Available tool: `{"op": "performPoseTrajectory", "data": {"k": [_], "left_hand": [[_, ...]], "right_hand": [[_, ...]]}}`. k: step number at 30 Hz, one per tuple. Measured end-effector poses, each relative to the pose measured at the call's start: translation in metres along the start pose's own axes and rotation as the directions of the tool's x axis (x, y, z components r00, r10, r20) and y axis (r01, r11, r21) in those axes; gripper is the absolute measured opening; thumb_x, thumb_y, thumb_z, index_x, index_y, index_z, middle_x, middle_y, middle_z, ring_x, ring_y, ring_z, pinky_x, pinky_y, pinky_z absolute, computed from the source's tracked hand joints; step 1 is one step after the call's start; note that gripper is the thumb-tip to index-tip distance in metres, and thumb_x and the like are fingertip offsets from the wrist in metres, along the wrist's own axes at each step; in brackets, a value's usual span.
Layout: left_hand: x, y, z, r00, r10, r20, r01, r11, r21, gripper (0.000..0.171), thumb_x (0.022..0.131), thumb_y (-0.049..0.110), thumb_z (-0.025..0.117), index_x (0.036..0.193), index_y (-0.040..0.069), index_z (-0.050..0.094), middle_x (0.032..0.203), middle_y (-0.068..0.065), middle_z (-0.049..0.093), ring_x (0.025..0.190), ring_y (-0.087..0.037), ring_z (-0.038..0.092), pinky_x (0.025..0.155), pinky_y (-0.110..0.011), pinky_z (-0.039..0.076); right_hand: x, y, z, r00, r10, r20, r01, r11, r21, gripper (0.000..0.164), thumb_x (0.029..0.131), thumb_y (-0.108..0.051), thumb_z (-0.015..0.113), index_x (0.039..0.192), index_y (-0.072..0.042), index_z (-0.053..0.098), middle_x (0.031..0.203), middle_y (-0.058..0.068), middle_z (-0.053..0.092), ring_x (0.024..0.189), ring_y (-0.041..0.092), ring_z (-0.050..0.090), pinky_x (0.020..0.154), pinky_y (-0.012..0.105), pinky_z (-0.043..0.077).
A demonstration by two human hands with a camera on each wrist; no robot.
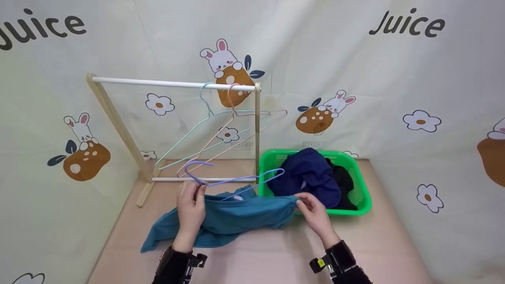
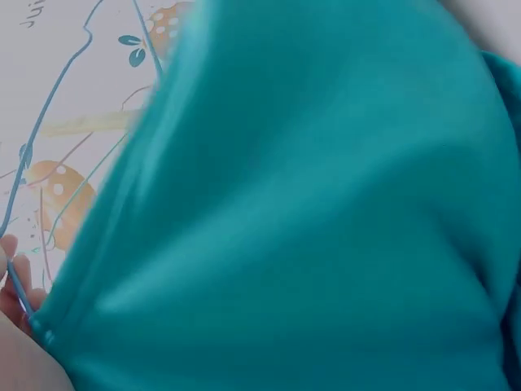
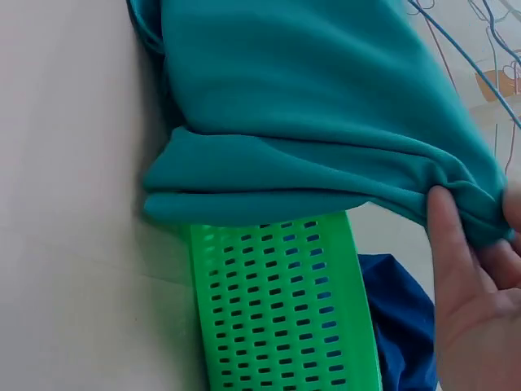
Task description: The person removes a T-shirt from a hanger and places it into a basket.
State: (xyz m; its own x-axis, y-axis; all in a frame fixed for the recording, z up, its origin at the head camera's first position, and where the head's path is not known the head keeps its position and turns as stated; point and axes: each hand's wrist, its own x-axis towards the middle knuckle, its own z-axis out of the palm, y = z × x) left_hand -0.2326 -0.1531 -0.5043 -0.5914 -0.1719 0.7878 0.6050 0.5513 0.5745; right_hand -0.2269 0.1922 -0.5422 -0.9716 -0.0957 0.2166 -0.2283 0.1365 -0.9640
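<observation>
A teal garment [image 1: 236, 217] with a small pale label at its neckline is stretched between both hands. My left hand [image 1: 190, 211] pinches a blue-purple hanger [image 1: 232, 180] at the base of its hook, together with the garment's edge. The hanger's left arm is hidden behind hand and cloth; its right arm stands above the neckline, outside the cloth. My right hand [image 1: 315, 213] pinches the garment's right end between thumb and fingers. In the right wrist view, the teal cloth [image 3: 309, 98] is bunched at those fingertips. Teal fabric [image 2: 309, 212] fills most of the left wrist view.
Behind the hands stands a rack with a white top bar [image 1: 169, 83] and wooden posts. A mint hanger [image 1: 183, 138] and a pink hanger [image 1: 215, 138] hang from it. To the right, a green basket [image 1: 365, 197] holds dark blue clothing [image 1: 307, 173] and black clothing [image 1: 343, 181].
</observation>
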Motion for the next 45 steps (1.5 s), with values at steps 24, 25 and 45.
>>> {"op": "performPoseTrajectory", "data": {"k": [24, 25, 45], "left_hand": [[0.043, 0.062, 0.011, 0.983, -0.179, 0.029, 0.177, 0.911, -0.373, 0.012, 0.096, -0.016, 0.049, 0.088, -0.017, 0.058, 0.078, -0.028, 0.061, 0.067, -0.018, 0.054, 0.065, -0.019, 0.046], [0.044, 0.06, 0.013, 0.984, -0.175, 0.028, 0.173, 0.908, -0.381, 0.013, 0.096, -0.015, 0.048, 0.088, -0.017, 0.058, 0.078, -0.028, 0.061, 0.067, -0.018, 0.054, 0.065, -0.019, 0.046], [0.072, 0.067, 0.028, 0.993, -0.087, -0.083, 0.036, 0.873, -0.487, 0.012, 0.1, -0.007, 0.047, 0.095, -0.012, 0.056, 0.078, -0.019, 0.06, 0.069, -0.015, 0.055, 0.065, -0.022, 0.047]], "right_hand": [[-0.006, 0.022, -0.023, 0.998, -0.045, 0.043, 0.047, 0.998, -0.047, 0.05, 0.103, -0.008, 0.053, 0.148, 0.006, 0.036, 0.147, 0.026, 0.044, 0.135, 0.04, 0.042, 0.102, 0.023, 0.039], [-0.008, 0.018, -0.022, 0.998, -0.044, 0.05, 0.047, 0.998, -0.047, 0.05, 0.103, -0.009, 0.053, 0.148, 0.007, 0.036, 0.146, 0.027, 0.043, 0.135, 0.041, 0.041, 0.102, 0.024, 0.039], [-0.012, 0.01, -0.019, 0.998, -0.019, 0.063, 0.021, 0.999, -0.046, 0.05, 0.103, -0.009, 0.053, 0.147, 0.008, 0.035, 0.147, 0.027, 0.043, 0.134, 0.04, 0.042, 0.102, 0.023, 0.038]]}}
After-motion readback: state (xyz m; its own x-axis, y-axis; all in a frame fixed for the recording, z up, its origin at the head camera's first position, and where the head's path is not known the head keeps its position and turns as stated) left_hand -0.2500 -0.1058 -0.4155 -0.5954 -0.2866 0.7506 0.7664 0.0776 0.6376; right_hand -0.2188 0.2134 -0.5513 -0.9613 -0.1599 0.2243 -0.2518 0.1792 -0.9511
